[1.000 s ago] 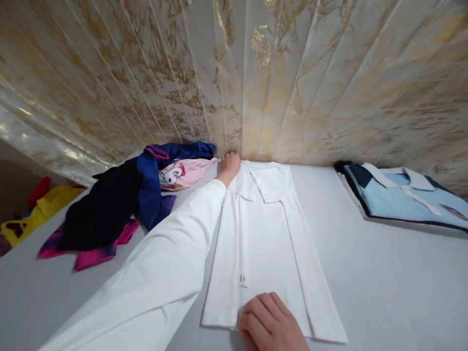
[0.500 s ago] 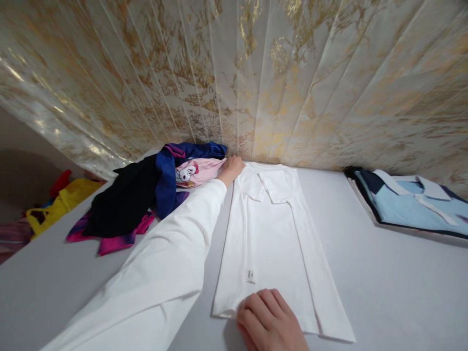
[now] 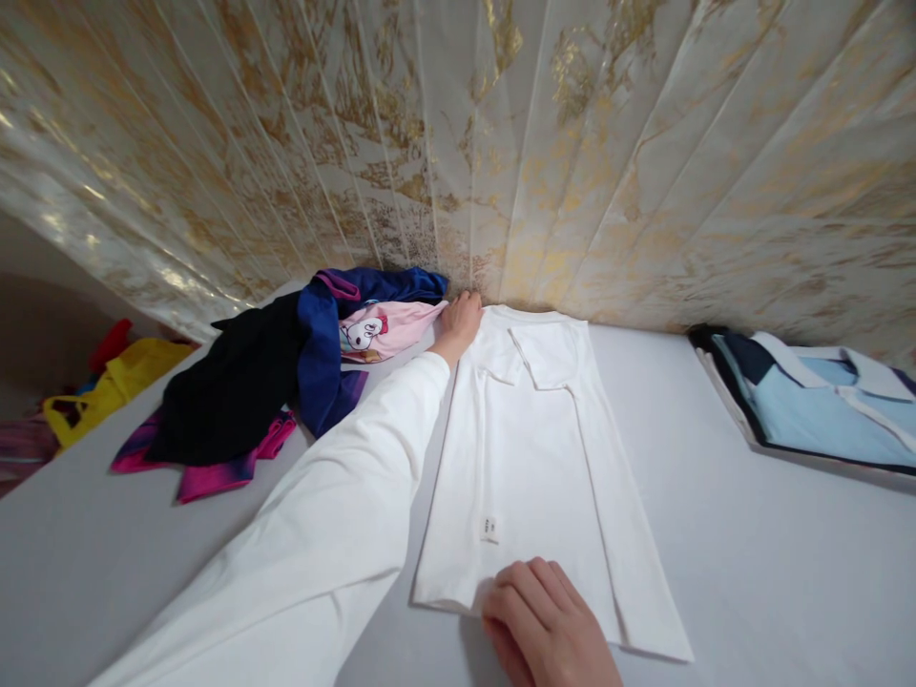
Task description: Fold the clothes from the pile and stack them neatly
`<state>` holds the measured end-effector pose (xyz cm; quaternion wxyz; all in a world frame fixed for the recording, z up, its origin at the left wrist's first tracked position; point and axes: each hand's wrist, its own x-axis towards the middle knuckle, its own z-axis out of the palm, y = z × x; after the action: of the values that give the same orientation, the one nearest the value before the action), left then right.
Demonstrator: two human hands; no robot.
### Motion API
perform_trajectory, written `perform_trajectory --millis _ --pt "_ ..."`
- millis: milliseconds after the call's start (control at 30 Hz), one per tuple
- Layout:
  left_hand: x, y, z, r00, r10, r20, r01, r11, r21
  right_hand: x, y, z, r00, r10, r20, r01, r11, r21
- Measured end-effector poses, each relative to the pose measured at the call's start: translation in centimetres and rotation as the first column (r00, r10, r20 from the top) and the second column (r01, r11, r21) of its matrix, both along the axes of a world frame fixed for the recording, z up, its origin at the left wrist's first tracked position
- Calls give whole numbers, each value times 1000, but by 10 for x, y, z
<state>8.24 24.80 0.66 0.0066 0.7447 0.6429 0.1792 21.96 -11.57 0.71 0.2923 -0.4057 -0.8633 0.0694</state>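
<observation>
A white shirt (image 3: 536, 458) lies face down on the light table, its sides and short sleeves folded inward and a small label showing near the lower left. My left hand (image 3: 462, 320) reaches to its far left shoulder, fingers bent closed on the cloth there. At the near hem, my right hand (image 3: 548, 620) curls over the edge with its fingers pressed together; the thumb and fingertips are mostly hidden. Just left of my left hand is a pink garment (image 3: 401, 326) with a cartoon dog print.
A loose heap with a black garment (image 3: 229, 382), a shiny blue one (image 3: 319, 353) and pink-purple cloth lies at left. Folded shirts are stacked at right, a light blue one (image 3: 801, 401) on top. A gold-patterned curtain (image 3: 530, 162) hangs behind. A yellow item (image 3: 121, 382) sits beyond the left edge.
My right hand has shifted slightly right along the hem. My left hand stays at the shoulder, and the shirt keeps its folded shape. The view has moved a little.
</observation>
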Motion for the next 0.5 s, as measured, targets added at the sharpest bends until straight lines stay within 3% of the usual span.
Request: perform_trajectory --millis 167,267,400,500 --pt "2 -15 19 997 -72 31 72 997 25 52 11 16 999 -31 5 32 982 -184" --pt "9 -46 33 981 -178 75 175 984 42 90 10 27 999 -36 33 42 973 -225" --pt "24 -127 43 913 -385 135 383 923 39 122 -3 36 998 8 54 6 967 -256" --pt "35 -208 43 803 -572 165 580 814 0 130 -12 36 998 -12 58 28 957 -288"
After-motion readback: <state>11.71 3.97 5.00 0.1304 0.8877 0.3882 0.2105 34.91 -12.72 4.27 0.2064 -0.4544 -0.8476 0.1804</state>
